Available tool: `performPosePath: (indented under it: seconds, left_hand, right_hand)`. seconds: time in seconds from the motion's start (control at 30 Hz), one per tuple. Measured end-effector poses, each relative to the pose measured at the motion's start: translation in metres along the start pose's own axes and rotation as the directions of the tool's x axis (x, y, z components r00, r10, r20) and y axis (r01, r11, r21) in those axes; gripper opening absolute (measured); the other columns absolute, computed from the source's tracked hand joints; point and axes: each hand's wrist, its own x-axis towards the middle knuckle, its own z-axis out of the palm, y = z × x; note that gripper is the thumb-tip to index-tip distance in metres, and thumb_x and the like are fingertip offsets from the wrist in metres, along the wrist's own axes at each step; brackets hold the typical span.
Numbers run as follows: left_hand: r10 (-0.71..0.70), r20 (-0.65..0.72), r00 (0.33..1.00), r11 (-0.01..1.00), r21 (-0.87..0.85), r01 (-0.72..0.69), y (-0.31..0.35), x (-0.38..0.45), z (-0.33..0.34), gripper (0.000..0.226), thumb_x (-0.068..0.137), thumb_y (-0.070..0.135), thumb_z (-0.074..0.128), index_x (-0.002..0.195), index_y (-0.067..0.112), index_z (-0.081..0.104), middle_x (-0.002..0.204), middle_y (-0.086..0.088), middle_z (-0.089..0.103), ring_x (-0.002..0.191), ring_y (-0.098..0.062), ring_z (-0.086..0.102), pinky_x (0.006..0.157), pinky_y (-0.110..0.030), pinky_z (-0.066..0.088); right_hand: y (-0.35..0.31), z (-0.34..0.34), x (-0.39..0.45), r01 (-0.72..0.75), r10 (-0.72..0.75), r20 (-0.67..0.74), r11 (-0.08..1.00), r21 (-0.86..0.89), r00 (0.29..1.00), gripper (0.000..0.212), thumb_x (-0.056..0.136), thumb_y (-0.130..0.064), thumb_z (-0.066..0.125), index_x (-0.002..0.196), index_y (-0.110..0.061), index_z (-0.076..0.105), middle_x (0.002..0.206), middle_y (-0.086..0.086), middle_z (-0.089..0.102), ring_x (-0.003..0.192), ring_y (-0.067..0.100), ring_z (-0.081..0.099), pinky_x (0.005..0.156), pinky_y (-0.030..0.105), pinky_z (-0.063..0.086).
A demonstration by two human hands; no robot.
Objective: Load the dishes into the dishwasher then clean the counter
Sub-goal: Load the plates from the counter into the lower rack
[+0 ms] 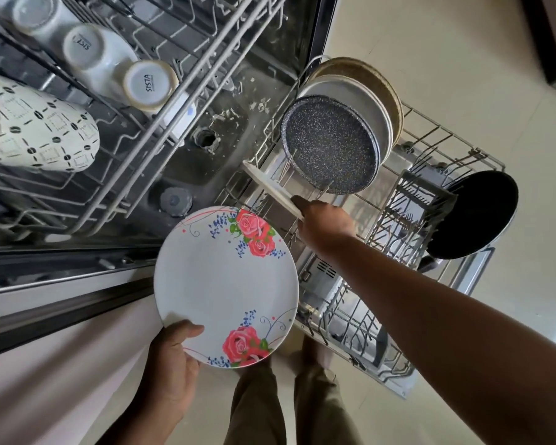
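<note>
I note the white plate point(272, 189) standing on edge among the tines at the near end of the lower rack point(360, 319), its rim line running from upper left to lower right, with my right hand point(326, 224) closed on its lower-right edge; the exact finger placement is, as far as I can judge, hidden behind the hand. My left hand point(170, 367) pinches the near rim of the rose-patterned plate point(225, 284), thumb on top, face up toward the camera and held clear of the rack. Behind stand a speckled pan point(331, 149), stacked plates point(366, 101), a black pan point(475, 216), and inverted cups point(150, 85) in the upper rack point(187, 78).
</note>
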Motion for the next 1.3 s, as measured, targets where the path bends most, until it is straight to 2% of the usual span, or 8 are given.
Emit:
performPosePath:
  seconds: [0.1, 0.3, 0.47, 0.57, 0.67, 0.83, 1.03, 1.3]
  left_hand:
    - [-0.004, -0.008, 1.000, 1.000, -0.005, 0.003, -0.003, -0.003, 0.000, 0.037, 0.078, -0.007, 0.042, 0.097, 0.017, 0.063, 0.084, 0.000, 0.074, 0.089, -0.025, 0.063, 0.075, -0.034, 0.046]
    - [-0.004, 0.001, 1.000, 1.000, -0.024, 0.004, 0.000, -0.009, -0.003, 0.039, 0.079, -0.007, 0.041, 0.100, 0.015, 0.065, 0.087, -0.003, 0.074, 0.087, -0.026, 0.065, 0.077, -0.036, 0.047]
    - [0.007, 0.014, 1.000, 1.000, -0.025, -0.007, -0.002, -0.008, -0.009, 0.040, 0.078, -0.008, 0.039, 0.098, 0.015, 0.065, 0.086, -0.002, 0.074, 0.080, -0.022, 0.068, 0.077, -0.036, 0.048]
    - [-0.021, 0.012, 1.000, 1.000, -0.016, 0.021, -0.007, -0.009, -0.015, 0.039, 0.078, -0.007, 0.040, 0.099, 0.014, 0.065, 0.087, -0.003, 0.074, 0.085, -0.026, 0.066, 0.077, -0.037, 0.047]
    - [-0.038, 0.012, 0.999, 0.999, -0.002, 0.038, -0.010, -0.011, -0.019, 0.038, 0.078, -0.006, 0.040, 0.101, 0.014, 0.064, 0.087, -0.005, 0.074, 0.090, -0.029, 0.063, 0.075, -0.037, 0.047]
    - [-0.046, 0.005, 0.999, 0.999, 0.009, 0.046, -0.014, -0.013, -0.022, 0.036, 0.079, -0.006, 0.040, 0.098, 0.014, 0.063, 0.085, -0.006, 0.074, 0.089, -0.029, 0.062, 0.075, -0.036, 0.046]
    - [-0.026, 0.000, 1.000, 1.000, -0.002, 0.026, -0.017, -0.011, -0.024, 0.037, 0.079, -0.006, 0.040, 0.098, 0.015, 0.064, 0.089, -0.006, 0.074, 0.090, -0.030, 0.063, 0.078, -0.038, 0.047]
    - [-0.030, -0.017, 0.999, 1.000, 0.007, 0.030, -0.015, -0.017, -0.029, 0.032, 0.083, -0.005, 0.040, 0.093, 0.016, 0.063, 0.079, -0.004, 0.073, 0.086, -0.027, 0.061, 0.072, -0.034, 0.045]
  right_hand:
    - [0.021, 0.009, -0.003, -0.082, 0.077, 0.079, 0.995, 0.064, 0.994, 0.055, 0.099, -0.020, 0.042, 0.147, -0.045, 0.031, 0.126, 0.007, 0.063, 0.101, 0.028, 0.065, 0.068, 0.028, 0.046]
    - [0.051, 0.037, -0.003, -0.320, 0.278, 0.235, 0.933, 0.165, 0.931, 0.044, 0.092, -0.047, 0.053, 0.136, -0.044, 0.048, 0.123, -0.003, 0.066, 0.098, 0.022, 0.066, 0.078, 0.027, 0.051]
    - [0.054, 0.049, -0.003, -0.386, 0.323, 0.273, 0.896, 0.222, 0.906, 0.056, 0.084, -0.070, 0.050, 0.116, -0.025, 0.060, 0.087, -0.002, 0.070, 0.074, 0.019, 0.068, 0.073, 0.029, 0.056]
    - [0.050, 0.045, -0.006, -0.403, 0.314, 0.298, 0.861, 0.310, 0.901, 0.069, 0.078, -0.080, 0.048, 0.115, -0.022, 0.055, 0.083, 0.001, 0.070, 0.072, 0.021, 0.068, 0.072, 0.035, 0.058]
    - [0.043, 0.040, -0.016, -0.393, 0.321, 0.249, 0.856, 0.335, 0.914, 0.069, 0.076, -0.078, 0.053, 0.119, -0.024, 0.050, 0.090, 0.000, 0.071, 0.072, 0.020, 0.070, 0.070, 0.039, 0.060]
    - [0.024, 0.036, -0.029, -0.181, 0.171, 0.089, 0.976, 0.125, 0.981, 0.072, 0.082, -0.070, 0.052, 0.135, -0.022, 0.038, 0.121, 0.007, 0.056, 0.104, 0.031, 0.062, 0.079, 0.038, 0.053]
    - [0.011, 0.036, -0.030, -0.104, 0.095, 0.105, 0.991, 0.083, 0.990, 0.044, 0.094, -0.042, 0.050, 0.132, -0.022, 0.042, 0.119, 0.011, 0.057, 0.105, 0.034, 0.062, 0.084, 0.041, 0.050]
    - [0.011, 0.044, -0.030, -0.098, 0.095, 0.141, 0.995, 0.011, 0.985, 0.060, 0.092, -0.049, 0.051, 0.141, -0.022, 0.029, 0.125, 0.010, 0.053, 0.112, 0.033, 0.057, 0.087, 0.041, 0.046]
